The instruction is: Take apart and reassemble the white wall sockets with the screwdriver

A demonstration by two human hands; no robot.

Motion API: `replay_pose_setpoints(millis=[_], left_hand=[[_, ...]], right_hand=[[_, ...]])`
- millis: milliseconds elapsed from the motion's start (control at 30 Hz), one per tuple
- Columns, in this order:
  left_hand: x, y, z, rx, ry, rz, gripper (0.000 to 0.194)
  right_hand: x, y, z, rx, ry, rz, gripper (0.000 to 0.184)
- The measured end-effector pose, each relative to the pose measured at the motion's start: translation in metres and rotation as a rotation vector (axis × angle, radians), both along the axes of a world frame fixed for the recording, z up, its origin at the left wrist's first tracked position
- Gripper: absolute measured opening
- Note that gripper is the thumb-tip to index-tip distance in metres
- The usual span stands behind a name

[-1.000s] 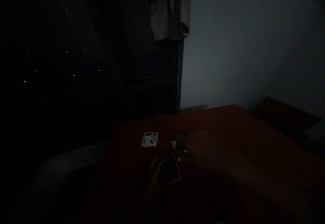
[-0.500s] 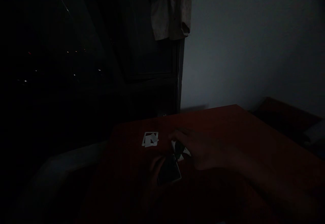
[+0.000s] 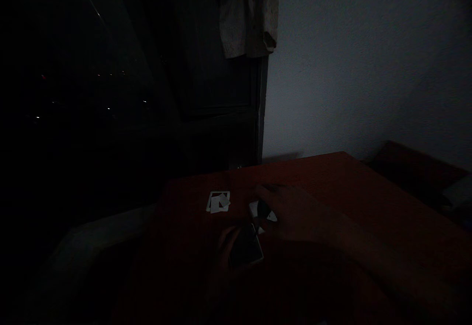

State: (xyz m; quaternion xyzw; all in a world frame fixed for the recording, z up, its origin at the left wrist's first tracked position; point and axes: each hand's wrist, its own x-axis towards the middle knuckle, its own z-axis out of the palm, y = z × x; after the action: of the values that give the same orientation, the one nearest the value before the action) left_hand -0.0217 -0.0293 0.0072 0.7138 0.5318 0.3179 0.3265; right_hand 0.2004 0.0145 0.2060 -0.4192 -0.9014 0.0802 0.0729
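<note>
The scene is very dark. My left hand (image 3: 222, 249) grips the left side of a flat, dark rectangular object (image 3: 244, 247) with a pale rim; its exact kind cannot be made out. Coming in from the right, my right hand (image 3: 293, 213) is closed round a dark, rounded tool (image 3: 263, 209). A thin dark part of it seems to point down toward the rectangular object's upper right edge; whether they touch is unclear. Behind the tool lies a white flat piece (image 3: 253, 209), partly hidden by it.
A pale square frame (image 3: 208, 202) with white pieces (image 3: 215, 204) on it lies to the left on the reddish-brown table (image 3: 313, 172). Behind the table are a pale wall (image 3: 332, 69), a dark window with small lights, and a hanging cloth (image 3: 247, 20).
My right hand and the dark tool have shifted slightly, the fingers now a bit higher and further right. My left hand and the rectangular object stay in place.
</note>
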Motion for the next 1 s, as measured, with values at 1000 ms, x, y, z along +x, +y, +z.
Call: replay_pose_setpoints(millis=[1000], left_hand=[[-0.0028,0.0009,-0.0024,-0.006,0.056,0.005,0.07]], right_hand=[[0.0035,0.006,-0.0045,-0.056,0.088,0.055,0.031]])
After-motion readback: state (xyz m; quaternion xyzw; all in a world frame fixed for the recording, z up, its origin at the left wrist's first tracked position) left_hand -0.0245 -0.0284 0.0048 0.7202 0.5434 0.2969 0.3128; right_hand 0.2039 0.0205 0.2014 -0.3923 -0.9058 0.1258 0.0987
